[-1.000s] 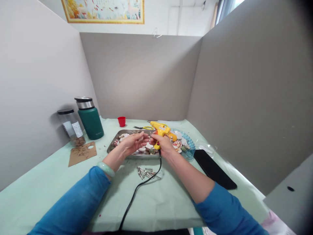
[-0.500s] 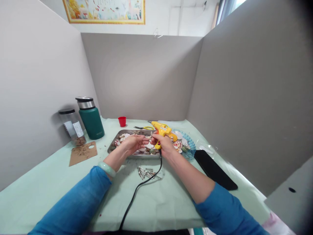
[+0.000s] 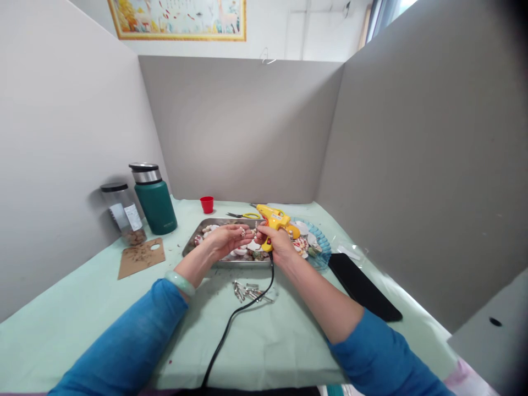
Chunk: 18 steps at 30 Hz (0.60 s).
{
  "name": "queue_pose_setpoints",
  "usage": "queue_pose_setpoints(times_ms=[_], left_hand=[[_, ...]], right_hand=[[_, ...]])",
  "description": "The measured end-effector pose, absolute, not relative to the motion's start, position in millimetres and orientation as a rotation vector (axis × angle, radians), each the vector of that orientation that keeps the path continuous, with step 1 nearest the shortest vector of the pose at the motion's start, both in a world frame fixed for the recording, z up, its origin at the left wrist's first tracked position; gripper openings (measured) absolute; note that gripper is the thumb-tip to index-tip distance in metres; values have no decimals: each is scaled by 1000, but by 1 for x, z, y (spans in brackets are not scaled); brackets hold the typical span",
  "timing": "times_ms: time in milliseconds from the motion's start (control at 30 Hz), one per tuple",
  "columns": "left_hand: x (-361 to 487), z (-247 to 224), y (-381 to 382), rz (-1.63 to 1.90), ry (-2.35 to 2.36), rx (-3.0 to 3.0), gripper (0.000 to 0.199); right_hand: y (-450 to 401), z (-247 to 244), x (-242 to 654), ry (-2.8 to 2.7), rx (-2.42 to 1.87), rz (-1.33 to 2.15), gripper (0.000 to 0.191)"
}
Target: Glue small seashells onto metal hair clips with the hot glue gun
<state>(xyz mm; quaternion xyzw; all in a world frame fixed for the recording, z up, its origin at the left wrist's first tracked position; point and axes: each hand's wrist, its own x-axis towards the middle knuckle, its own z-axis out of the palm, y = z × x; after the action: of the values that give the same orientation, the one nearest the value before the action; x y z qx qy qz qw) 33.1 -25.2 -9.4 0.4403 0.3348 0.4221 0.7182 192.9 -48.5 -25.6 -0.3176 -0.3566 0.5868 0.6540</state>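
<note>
Over the metal tray (image 3: pixel 231 264) of shells, my left hand (image 3: pixel 226 241) is turned palm up, with a small pale shell (image 3: pixel 242 232) resting at its fingers. My right hand (image 3: pixel 277 242) is closed around a yellow glue gun (image 3: pixel 275 218), whose nozzle points up and to the left. A tiny item, too small to name, shows at the right fingertips. The gun's black cord (image 3: pixel 237 312) runs down to the front edge. Right of the tray, a blue scalloped plate (image 3: pixel 325 250) holds shells, partly behind the gun.
Metal clips (image 3: pixel 249 291) lie in front of the tray. Scissors (image 3: pixel 249 215) and a red cup (image 3: pixel 207 205) stand behind. At left are a green bottle (image 3: pixel 155 203), a jar (image 3: pixel 124 214) and a cardboard piece (image 3: pixel 140 259); at right, a black flat object (image 3: pixel 363 286).
The left palm has turned more upward, and a small pale shell now shows at its fingers. My right hand still holds the glue gun in nearly the same place.
</note>
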Motion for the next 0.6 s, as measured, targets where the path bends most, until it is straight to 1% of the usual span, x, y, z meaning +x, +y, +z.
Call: queue_pose_setpoints(times_ms=[167, 300, 433, 600], left_hand=[[31, -9, -23, 985, 794, 973, 11], [31, -5, -26, 967, 721, 891, 7], [33, -2, -30, 959, 696, 874, 8], [33, -6, -26, 912, 711, 917, 13]], right_hand=[[-51, -24, 193, -801, -730, 1322, 21], [-50, -24, 193, -799, -726, 1326, 22], [-49, -26, 193, -821, -718, 1331, 21], [-48, -27, 193, -818, -720, 1327, 22]])
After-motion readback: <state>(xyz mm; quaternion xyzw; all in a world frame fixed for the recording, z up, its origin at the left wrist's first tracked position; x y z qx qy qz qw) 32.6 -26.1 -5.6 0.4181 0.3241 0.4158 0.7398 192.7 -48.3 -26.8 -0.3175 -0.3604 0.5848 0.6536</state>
